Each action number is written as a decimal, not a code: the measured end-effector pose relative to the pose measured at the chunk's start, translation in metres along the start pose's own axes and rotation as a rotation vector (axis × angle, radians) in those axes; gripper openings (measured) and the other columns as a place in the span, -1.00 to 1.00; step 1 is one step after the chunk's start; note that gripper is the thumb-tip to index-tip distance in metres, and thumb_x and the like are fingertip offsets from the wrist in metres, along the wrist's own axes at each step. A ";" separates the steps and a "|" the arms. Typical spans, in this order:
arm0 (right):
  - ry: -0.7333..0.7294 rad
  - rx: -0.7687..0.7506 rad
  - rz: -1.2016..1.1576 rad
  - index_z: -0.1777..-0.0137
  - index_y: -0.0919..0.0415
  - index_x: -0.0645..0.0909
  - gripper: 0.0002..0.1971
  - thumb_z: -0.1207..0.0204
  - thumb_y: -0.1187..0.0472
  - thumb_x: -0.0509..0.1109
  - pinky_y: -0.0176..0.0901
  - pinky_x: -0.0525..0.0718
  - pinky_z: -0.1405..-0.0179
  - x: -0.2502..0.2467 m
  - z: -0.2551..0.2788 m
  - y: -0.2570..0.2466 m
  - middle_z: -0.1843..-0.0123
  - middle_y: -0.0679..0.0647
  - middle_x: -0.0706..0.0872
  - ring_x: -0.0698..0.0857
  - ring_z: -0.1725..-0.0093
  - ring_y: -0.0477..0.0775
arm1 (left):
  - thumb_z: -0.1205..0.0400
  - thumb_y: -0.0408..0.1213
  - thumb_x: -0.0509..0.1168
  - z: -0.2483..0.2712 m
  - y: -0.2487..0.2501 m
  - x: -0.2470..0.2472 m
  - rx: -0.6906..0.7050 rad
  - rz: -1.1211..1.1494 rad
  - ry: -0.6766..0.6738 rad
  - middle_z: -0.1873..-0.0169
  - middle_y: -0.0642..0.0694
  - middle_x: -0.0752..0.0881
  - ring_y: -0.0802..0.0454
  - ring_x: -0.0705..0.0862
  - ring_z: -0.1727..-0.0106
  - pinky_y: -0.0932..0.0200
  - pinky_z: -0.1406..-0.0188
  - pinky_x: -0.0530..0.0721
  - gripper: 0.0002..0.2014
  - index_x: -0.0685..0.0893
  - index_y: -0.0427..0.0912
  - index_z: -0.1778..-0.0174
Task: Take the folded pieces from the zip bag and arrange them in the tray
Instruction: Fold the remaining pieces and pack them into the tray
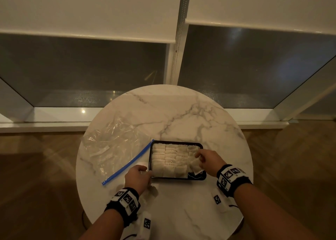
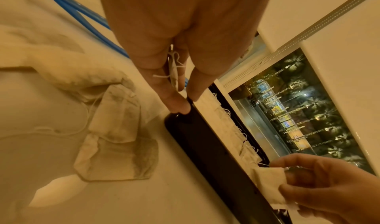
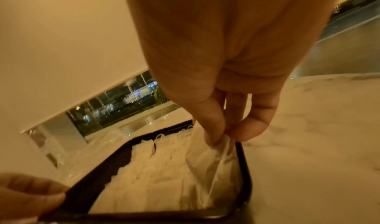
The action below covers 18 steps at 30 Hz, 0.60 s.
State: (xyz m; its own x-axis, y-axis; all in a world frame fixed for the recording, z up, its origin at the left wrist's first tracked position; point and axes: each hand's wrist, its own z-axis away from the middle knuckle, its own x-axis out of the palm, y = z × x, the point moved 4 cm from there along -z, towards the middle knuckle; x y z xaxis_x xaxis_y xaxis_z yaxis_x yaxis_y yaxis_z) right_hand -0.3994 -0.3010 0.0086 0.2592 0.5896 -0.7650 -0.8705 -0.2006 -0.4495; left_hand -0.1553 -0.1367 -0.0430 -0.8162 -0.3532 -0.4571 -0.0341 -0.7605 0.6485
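Since it's limp and weightless, the small cream folded fabric piece wants an edge pinch.
Right hand pinches it over the black rectangular plastic tray; left hand, holding another piece, steadies the rim.

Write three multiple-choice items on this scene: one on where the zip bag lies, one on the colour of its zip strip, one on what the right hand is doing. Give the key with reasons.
1. Where does the zip bag lie?
A. On the table, left of the tray
B. Inside the tray
C. On the floor

2. What colour is the bag's zip strip?
A. Red
B. Blue
C. Black

3. What is the right hand doing?
A. Resting flat on the table
B. Pulling the zip strip
C. Pinching a folded piece over the tray

Key:
1 A, the clear bag lies on the marble table beside the black tray.
2 B, the strip shows blue in the head view.
3 C, the fingers pinch the piece above the tray's right side.
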 end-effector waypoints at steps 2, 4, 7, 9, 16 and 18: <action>-0.056 -0.023 0.142 -0.07 0.08 0.67 -0.74 -0.54 0.40 0.27 -0.11 0.71 0.00 0.004 -0.007 -0.005 0.04 0.04 0.69 0.68 0.04 0.05 | -0.59 -0.23 0.50 -0.001 -0.001 0.000 -0.013 0.013 0.006 0.31 -0.06 0.80 0.10 0.78 0.27 0.28 0.36 0.62 -0.66 0.69 -0.18 -0.26; -0.095 -0.028 0.244 -0.11 0.13 0.67 -0.72 -0.52 0.44 0.27 -0.16 0.66 0.03 0.007 -0.013 -0.011 -0.03 0.09 0.69 0.69 -0.04 0.11 | -0.58 -0.20 0.52 0.000 -0.002 0.000 -0.029 0.023 0.015 0.29 -0.07 0.80 0.10 0.78 0.25 0.28 0.37 0.60 -0.65 0.68 -0.17 -0.26; -0.119 -0.040 0.337 -0.02 0.15 0.59 -0.77 -0.51 0.45 0.23 -0.13 0.59 0.11 0.007 -0.022 -0.022 0.03 0.11 0.67 0.68 0.02 0.18 | -0.57 -0.18 0.54 0.000 -0.002 -0.001 -0.049 0.036 0.025 0.29 -0.07 0.80 0.11 0.77 0.28 0.31 0.44 0.55 -0.63 0.66 -0.16 -0.25; -0.160 -0.044 0.399 0.00 0.12 0.56 -0.79 -0.51 0.42 0.24 -0.08 0.62 0.07 0.006 -0.029 -0.026 -0.01 0.12 0.66 0.67 0.02 0.19 | -0.56 -0.15 0.55 0.001 -0.002 -0.002 -0.067 0.047 0.034 0.28 -0.08 0.81 0.11 0.77 0.30 0.33 0.47 0.52 -0.62 0.65 -0.15 -0.25; -0.339 -0.012 0.570 -0.16 0.16 0.68 -0.75 -0.54 0.37 0.32 -0.02 0.52 -0.25 0.010 -0.045 -0.039 -0.31 0.18 0.66 0.63 -0.28 0.26 | -0.52 -0.06 0.57 0.003 -0.005 -0.006 -0.083 0.060 0.047 0.25 -0.05 0.79 0.15 0.75 0.33 0.36 0.49 0.49 -0.54 0.63 -0.14 -0.26; -0.365 -0.016 0.608 -0.03 0.10 0.65 -0.79 -0.51 0.40 0.34 0.07 0.48 -0.38 0.015 -0.045 -0.039 -0.36 0.18 0.62 0.58 -0.33 0.28 | -0.52 -0.05 0.58 0.004 -0.006 -0.007 -0.083 0.057 0.049 0.23 -0.06 0.80 0.16 0.76 0.33 0.36 0.49 0.50 -0.53 0.64 -0.15 -0.26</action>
State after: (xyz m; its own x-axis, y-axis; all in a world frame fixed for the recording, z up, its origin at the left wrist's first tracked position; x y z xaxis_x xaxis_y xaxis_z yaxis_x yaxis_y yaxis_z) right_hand -0.3427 -0.3194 -0.0061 -0.4299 0.5936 -0.6803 -0.8094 -0.5873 -0.0009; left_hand -0.1514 -0.1276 -0.0415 -0.7861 -0.4222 -0.4514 0.0616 -0.7802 0.6225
